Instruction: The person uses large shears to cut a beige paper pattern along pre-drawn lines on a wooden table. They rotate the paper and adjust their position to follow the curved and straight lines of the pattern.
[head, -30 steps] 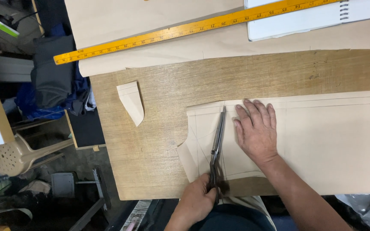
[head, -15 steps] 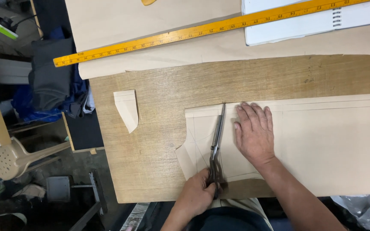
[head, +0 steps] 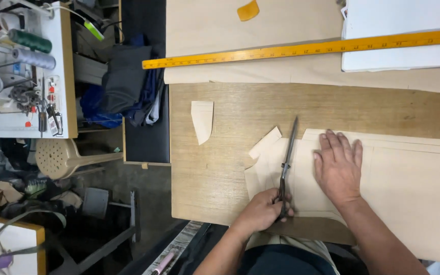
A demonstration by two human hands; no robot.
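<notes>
Scissors [head: 286, 163] sit in the left hand [head: 260, 211], fingers curled tight round the handles at 6 o'clock, with the blades pointing to 12 o'clock along the edge of the pale paper sheet [head: 408, 198]. The right hand [head: 338, 165] lies flat on it, fingers spread, holding nothing; the sheet looks thin, light and bendy, so pressing beside the blades seems best. A cut scrap [head: 202, 119] lies at 10 o'clock and a yellow ruler [head: 301, 49] at 12 o'clock, both well apart.
</notes>
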